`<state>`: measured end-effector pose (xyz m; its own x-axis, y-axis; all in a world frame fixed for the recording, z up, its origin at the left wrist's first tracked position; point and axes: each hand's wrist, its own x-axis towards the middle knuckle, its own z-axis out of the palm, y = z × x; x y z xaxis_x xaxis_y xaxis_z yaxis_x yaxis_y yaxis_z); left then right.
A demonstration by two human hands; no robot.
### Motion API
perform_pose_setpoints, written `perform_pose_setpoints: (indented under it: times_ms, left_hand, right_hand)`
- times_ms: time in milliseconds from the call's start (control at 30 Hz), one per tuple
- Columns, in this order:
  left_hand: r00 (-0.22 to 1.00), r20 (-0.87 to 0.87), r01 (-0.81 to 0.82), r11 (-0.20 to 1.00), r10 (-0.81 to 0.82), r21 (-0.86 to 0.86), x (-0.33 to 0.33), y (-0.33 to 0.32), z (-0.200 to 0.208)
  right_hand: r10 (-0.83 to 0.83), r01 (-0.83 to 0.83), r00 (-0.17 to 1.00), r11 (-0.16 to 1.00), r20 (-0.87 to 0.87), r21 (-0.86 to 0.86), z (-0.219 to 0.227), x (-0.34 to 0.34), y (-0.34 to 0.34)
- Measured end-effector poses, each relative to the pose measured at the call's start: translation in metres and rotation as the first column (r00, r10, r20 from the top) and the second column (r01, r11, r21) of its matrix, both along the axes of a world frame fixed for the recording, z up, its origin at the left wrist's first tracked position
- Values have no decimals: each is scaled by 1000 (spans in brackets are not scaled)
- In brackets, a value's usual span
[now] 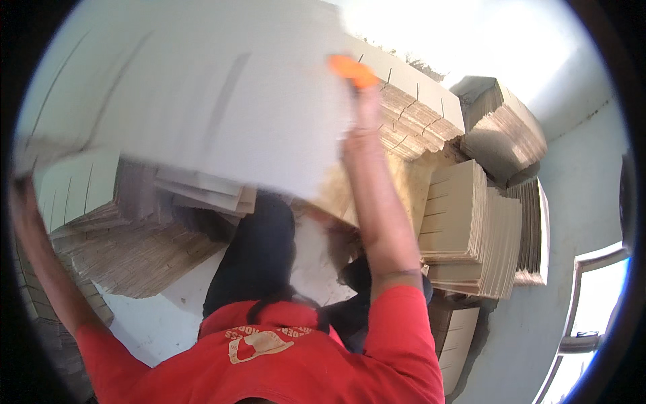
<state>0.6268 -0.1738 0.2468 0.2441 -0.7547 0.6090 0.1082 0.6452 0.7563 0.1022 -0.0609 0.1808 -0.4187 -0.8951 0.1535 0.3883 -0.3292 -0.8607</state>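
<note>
A large white cardboard sheet (282, 121) with dark slits is lifted in front of me and smeared by motion. My right hand (356, 77), with an orange covering over its fingers, grips the sheet's right edge. At the lower left corner of the sheet, close to the picture's rim, my left hand (24, 192) holds on; its fingers are mostly hidden. Below the sheet lies a stack of slit cardboard sheets (145, 252), with a few loose ones (202, 192) jutting out on top.
More stacks of slit cardboard (420, 111) stand beyond my right arm. To the right are another upright stack (454, 215) and a bundle (505, 128) at the back. A pale wall (579, 188) with a window frame (572, 296) bounds the right side. My dark-trousered leg (252, 249) is beside the left stack.
</note>
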Motion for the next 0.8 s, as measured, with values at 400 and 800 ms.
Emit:
perform_pose_setpoints:
  times_ms: [400, 800]
  left_hand:
    - [578, -470, 808, 547, -667, 218, -524, -214, -121]
    - [877, 54, 461, 867, -478, 188, -671, -165, -196]
  right_hand:
    - [-485, 513, 832, 857, -269, 43, -25, -376, 60]
    - [-767, 763, 638, 620, 64, -181, -132, -554, 78]
